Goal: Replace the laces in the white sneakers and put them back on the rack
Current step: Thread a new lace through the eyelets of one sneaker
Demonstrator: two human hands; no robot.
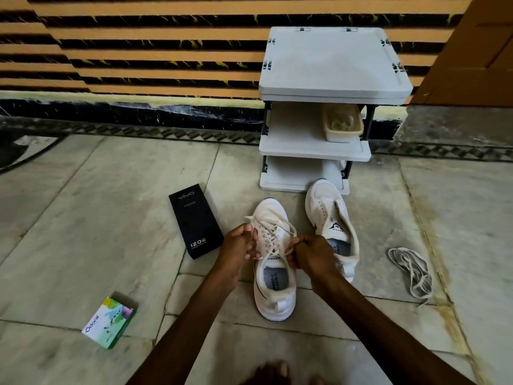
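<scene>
Head camera: the left hand [238,243] and right hand [311,252] each pinch a free end of the soft, limp lace [273,234] threaded through a light white sneaker [273,298] resting on the floor [111,218] between the two sets of fingers. Its seemingly unlaced mate [324,201] stands just beyond the right fingers, the rack [333,87] farther off; the floppy lace likely handles best gripped near its tips.

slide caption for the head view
The left hand and right hand pull the lace on one sneaker; the unlaced sneaker sits beside it
</scene>
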